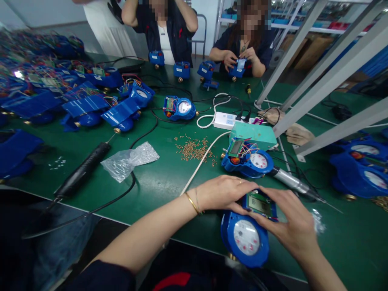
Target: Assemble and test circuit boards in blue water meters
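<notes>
A blue water meter (244,238) with a white dial and a green display board lies at the near edge of the green table (169,178). My left hand (222,193) rests over its top left, fingers curled against the housing. My right hand (292,224) grips the display end from the right, fingertips on the board's frame. Both hands hold the same meter. A second blue meter (248,161) with exposed coloured wires sits just beyond them.
A pile of small brass screws (194,148), a plastic bag (129,161), a black electric screwdriver (81,173), a silver screwdriver (292,182) and a white power strip (226,120) lie around. Several blue meters fill the left side. Two people work across the table.
</notes>
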`<state>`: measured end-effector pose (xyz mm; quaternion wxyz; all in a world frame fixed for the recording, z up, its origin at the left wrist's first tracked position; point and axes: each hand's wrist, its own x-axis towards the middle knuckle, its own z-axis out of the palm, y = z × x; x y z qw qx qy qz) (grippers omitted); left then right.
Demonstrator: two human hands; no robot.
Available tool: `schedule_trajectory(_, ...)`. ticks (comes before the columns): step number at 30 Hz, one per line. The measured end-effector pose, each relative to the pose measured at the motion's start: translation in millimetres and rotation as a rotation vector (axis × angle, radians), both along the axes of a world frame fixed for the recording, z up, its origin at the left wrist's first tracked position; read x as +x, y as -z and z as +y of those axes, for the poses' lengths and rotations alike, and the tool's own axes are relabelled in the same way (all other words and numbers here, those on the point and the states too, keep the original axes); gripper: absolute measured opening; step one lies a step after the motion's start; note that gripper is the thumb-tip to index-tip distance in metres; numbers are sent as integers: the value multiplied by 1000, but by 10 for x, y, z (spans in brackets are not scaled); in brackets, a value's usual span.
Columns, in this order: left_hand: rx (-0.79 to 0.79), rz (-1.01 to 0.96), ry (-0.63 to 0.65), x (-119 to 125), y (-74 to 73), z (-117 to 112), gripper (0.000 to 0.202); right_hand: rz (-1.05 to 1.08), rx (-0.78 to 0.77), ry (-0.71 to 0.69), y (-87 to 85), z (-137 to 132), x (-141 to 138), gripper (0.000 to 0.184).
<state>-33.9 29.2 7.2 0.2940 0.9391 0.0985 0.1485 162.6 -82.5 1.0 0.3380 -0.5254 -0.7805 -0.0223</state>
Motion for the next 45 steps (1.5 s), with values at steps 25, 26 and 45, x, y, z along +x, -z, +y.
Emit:
schedule_trajectory(25,-2,340,-364,85,-266,-22,38,62,30,-8,68,-4,22,40)
schedule_trajectory(26,-67,358,-281,27,-281,39,44,65,28,-3,70,-10,24,39)
schedule_trajectory(45,124,-273,-142,-307,-14,-68,18,73,-7,52,114,-52,51,40)
